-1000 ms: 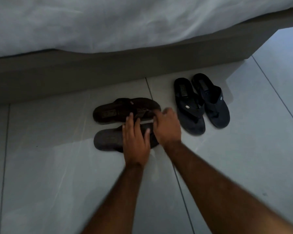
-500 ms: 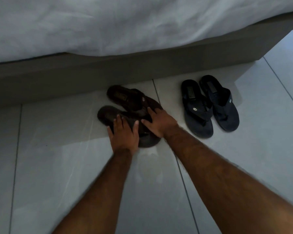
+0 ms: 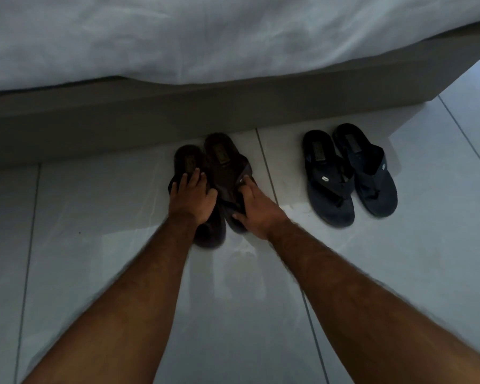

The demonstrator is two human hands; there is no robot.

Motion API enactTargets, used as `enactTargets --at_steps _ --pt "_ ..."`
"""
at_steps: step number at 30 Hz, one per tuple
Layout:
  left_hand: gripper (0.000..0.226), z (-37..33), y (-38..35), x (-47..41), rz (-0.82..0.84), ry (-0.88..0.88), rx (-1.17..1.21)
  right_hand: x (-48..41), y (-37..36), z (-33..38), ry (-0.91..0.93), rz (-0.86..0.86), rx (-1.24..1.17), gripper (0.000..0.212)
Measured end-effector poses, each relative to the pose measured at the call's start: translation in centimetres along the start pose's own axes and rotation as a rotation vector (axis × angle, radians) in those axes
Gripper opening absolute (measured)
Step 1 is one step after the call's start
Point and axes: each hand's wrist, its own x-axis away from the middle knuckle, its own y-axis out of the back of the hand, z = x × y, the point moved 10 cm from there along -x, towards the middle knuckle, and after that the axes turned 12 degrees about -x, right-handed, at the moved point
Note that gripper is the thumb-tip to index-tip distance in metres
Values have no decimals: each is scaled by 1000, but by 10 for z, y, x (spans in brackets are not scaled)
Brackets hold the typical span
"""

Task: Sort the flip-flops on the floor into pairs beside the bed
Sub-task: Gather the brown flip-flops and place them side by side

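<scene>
Two dark brown flip-flops lie side by side on the floor, heels toward the bed. My left hand (image 3: 192, 199) presses flat on the left brown flip-flop (image 3: 187, 162). My right hand (image 3: 257, 207) grips the strap and edge of the right brown flip-flop (image 3: 222, 159). To the right, a pair of navy flip-flops rests together, heels toward the bed: the left navy one (image 3: 326, 178) and the right navy one (image 3: 367, 173). Neither hand touches them.
The grey bed base (image 3: 178, 117) runs across the view just beyond the flip-flops, with a white sheet (image 3: 205, 37) hanging over it. Pale glossy floor tiles (image 3: 94, 245) surround everything.
Both hands have turned the brown flip-flops from lying crosswise to pointing heels toward the bed, side by side. The navy pair has not moved.
</scene>
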Motion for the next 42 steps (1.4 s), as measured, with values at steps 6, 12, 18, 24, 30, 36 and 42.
enactTargets --at_steps 6,12,18,24,30,36,42 --pt "64 4 5 -17 -10 -4 -1 -12 2 -4 -37 51 197 81" --pt "62 5 7 -22 12 -34 1 -17 -1 -1 -66 56 254 77" --pt "61 -5 1 9 -22 -62 22 5 -10 -6 -82 32 243 75" --pt "62 -8 -9 32 -59 -73 1 27 -16 -8 -70 20 245 75" --pt "64 -8 -7 34 -92 -83 5 32 -17 -7 -90 17 220 75" --pt "64 -7 -5 34 -123 -108 22 38 -21 -3 -77 -6 206 77" --pt "79 -59 43 64 -476 -201 235 56 54 -25 -47 -391 -81 72"
